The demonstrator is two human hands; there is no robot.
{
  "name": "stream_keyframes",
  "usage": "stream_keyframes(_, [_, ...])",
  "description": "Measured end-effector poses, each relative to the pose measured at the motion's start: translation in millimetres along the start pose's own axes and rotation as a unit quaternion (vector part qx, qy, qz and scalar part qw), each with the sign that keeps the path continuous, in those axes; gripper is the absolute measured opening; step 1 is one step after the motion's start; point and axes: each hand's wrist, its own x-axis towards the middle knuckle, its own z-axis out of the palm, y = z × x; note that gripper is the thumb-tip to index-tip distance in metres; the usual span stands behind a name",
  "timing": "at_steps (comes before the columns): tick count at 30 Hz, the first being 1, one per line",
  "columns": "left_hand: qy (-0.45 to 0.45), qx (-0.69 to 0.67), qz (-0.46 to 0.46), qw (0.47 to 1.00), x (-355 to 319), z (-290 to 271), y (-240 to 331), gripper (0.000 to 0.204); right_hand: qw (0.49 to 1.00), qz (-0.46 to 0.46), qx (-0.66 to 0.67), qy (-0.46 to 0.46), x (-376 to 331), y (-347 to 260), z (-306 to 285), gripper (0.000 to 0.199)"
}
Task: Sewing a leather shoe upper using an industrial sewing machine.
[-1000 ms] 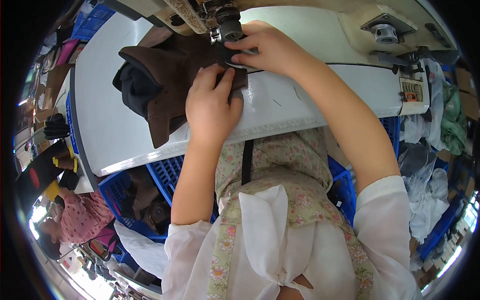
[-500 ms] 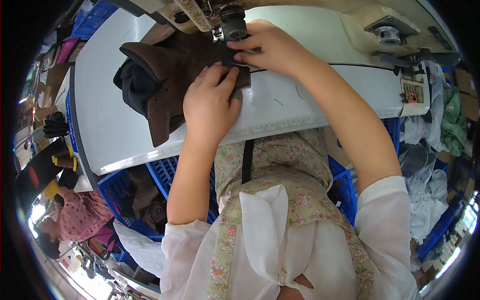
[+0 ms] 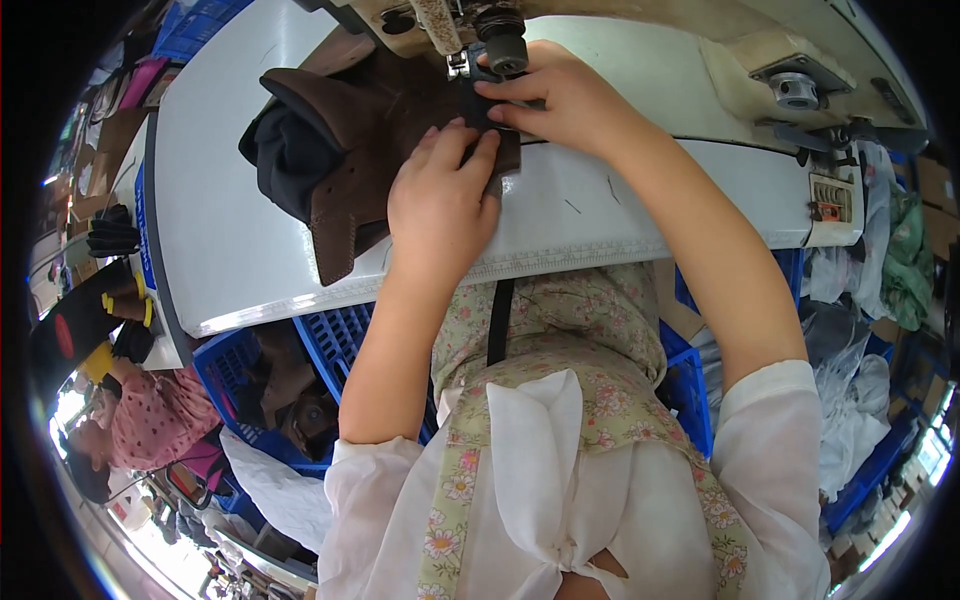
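A brown leather shoe upper (image 3: 385,110) with a bunched black lining (image 3: 290,155) lies on the white sewing machine table, its right part under the presser foot (image 3: 458,66). My left hand (image 3: 443,195) rests on the leather just in front of the foot, palm down, with fingers stretched toward the needle area. On the right of the foot, my right hand (image 3: 560,100) has thumb and fingers closed at the black edge of the upper. Its fingertips lie close beside the foot, and part of that hand is hidden behind the machine head (image 3: 500,40).
Loose dark threads (image 3: 572,207) and a ruler strip (image 3: 570,258) are on the table. Blue crates (image 3: 240,365) stand below its left front, one holding brown pieces. Clear plastic bags (image 3: 850,380) hang at the right. A person in pink (image 3: 165,415) sits at far left.
The whole view has shifted slightly to the right. Both hands and the leather keep nearly the same places beside the presser foot.
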Motion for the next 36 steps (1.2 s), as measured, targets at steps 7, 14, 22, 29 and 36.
stream_keyframes(7, [0.003,-0.005,-0.008,1.000,1,1,3,0.049,1.000,-0.013,-0.010,0.002,0,-1,0,0.027])
stream_keyframes(14, [0.012,0.017,-0.004,1.000,0,2,5,0.051,0.999,-0.017,-0.038,-0.004,-1,-3,-3,0.028])
stream_keyframes(22, [0.019,-0.012,0.027,0.999,1,6,-3,0.052,0.997,-0.024,-0.065,-0.016,0,-3,-6,0.028])
stream_keyframes(29, [0.019,-0.014,0.038,0.999,2,6,-3,0.051,0.997,-0.033,-0.069,-0.004,0,-1,-7,0.029])
stream_keyframes(36, [0.027,-0.016,0.063,0.998,5,9,-8,0.041,0.998,-0.024,-0.055,-0.024,5,-1,-11,0.031])
